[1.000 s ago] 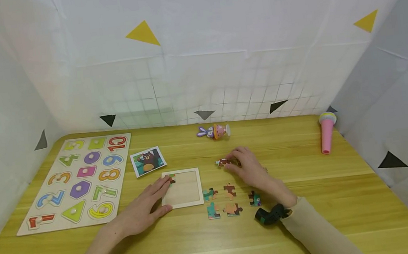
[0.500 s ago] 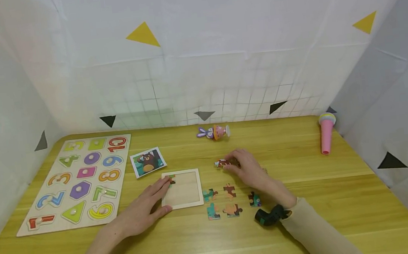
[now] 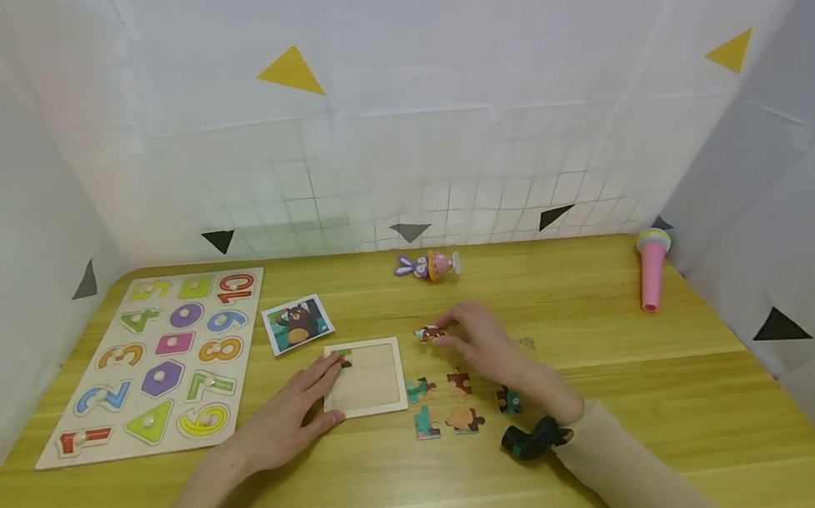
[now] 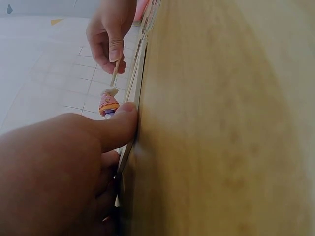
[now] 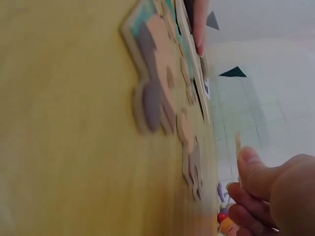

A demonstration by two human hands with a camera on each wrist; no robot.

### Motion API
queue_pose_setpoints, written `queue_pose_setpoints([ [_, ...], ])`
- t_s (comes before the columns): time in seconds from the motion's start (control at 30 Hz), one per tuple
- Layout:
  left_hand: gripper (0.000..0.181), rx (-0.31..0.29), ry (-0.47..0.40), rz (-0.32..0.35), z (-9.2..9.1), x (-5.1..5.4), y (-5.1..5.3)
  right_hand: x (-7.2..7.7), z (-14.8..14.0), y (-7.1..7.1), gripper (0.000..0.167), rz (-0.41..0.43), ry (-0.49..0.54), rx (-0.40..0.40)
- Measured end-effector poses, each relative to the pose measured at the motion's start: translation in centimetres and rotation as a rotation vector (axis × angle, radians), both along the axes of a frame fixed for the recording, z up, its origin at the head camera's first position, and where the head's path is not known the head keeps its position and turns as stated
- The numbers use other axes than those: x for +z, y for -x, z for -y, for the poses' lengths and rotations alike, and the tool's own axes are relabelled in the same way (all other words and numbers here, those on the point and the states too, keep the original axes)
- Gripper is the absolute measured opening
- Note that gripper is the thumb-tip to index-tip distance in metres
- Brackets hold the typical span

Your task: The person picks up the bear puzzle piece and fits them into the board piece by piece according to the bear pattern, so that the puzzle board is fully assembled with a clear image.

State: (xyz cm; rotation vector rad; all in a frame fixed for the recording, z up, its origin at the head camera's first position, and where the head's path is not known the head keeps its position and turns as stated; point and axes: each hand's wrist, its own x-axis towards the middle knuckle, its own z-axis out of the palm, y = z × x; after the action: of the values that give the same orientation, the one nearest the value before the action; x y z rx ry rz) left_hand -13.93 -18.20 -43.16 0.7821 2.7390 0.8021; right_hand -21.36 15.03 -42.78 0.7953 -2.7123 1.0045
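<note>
In the head view my left hand (image 3: 282, 426) rests on the left side of a square wooden puzzle tray (image 3: 401, 372), its fingers stretched out. Their tips touch a small puzzle piece (image 3: 345, 360) in the tray's upper left corner, partly covered. The left wrist view has the thumb (image 4: 123, 125) on the tray's edge. Between thumb and fingers my right hand (image 3: 484, 342) pinches a brown bear-face puzzle piece (image 3: 430, 333), raised off the table, right of the tray. In the right wrist view this piece (image 5: 238, 142) shows edge-on.
Several loose puzzle pieces (image 3: 464, 421) lie right of the tray. A bear picture card (image 3: 299, 323) is behind it. A number-and-shape board (image 3: 157, 375) fills the left; a rabbit figure (image 3: 430, 266) lies at the back and a pink toy microphone (image 3: 653, 272) at the right.
My right hand has shifted slightly left towards the tray, carrying the bear-face puzzle piece. My left hand stays on the tray.
</note>
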Motion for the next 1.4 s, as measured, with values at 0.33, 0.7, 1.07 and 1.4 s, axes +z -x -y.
queue_pose_setpoints([
  [0.33, 0.07, -0.004, -0.002, 0.0, -0.1, -0.1, 0.0, 0.0, 2.4, -0.9, 0.021, 0.029, 0.054, 0.056],
  [0.7, 0.071, -0.004, 0.009, 0.001, 0.0, 0.0, 0.1, 0.0, 5.7, -1.2, 0.023, 0.044, -0.001, 0.097],
  [1.07, 0.07, -0.007, 0.013, -0.016, 0.0, 0.1, 0.0, 0.1, 8.2, -1.0, 0.021, 0.033, -0.015, 0.129],
  [1.4, 0.07, -0.004, 0.02, -0.022, 0.0, -0.1, 0.1, 0.2, 9.4, -0.6, 0.018, -0.013, -0.017, 0.137],
])
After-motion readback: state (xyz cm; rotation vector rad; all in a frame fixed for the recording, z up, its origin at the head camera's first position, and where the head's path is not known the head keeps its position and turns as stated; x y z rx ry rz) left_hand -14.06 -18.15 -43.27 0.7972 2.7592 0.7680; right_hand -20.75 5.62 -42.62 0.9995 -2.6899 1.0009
